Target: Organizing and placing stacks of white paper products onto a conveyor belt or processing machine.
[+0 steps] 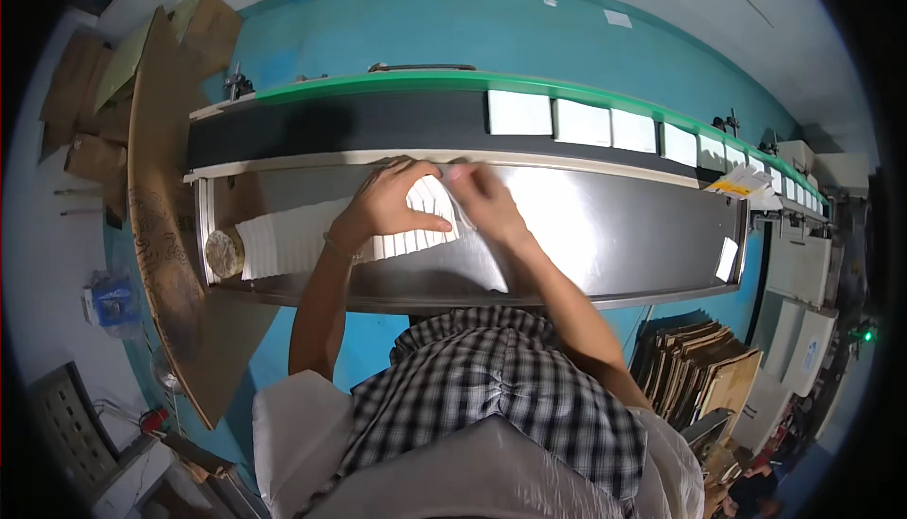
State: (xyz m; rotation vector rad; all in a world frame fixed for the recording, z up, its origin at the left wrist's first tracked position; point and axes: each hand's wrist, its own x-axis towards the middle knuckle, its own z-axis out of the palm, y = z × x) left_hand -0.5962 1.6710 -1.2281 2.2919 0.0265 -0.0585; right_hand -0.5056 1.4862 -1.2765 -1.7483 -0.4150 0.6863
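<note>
A long row of thin white packets [302,238] stands on edge, pressed together, along the left half of a shiny metal tray [605,226]. My left hand [392,203] curves around the row's right end, thumb on the near side and fingers on the far side. Close to its right, my right hand [487,203] is raised over the tray and smeared by motion; whether anything is in its fingers does not show. A round brownish object [225,253] rests against the row's left end.
Beyond the tray runs a dark conveyor belt [406,120] with a green edge, carrying several white square packets [520,113] on its right part. White and yellow papers [740,182] sit at the tray's right end. A cardboard sheet [156,217] borders the left; flattened cardboard [694,368] stands lower right.
</note>
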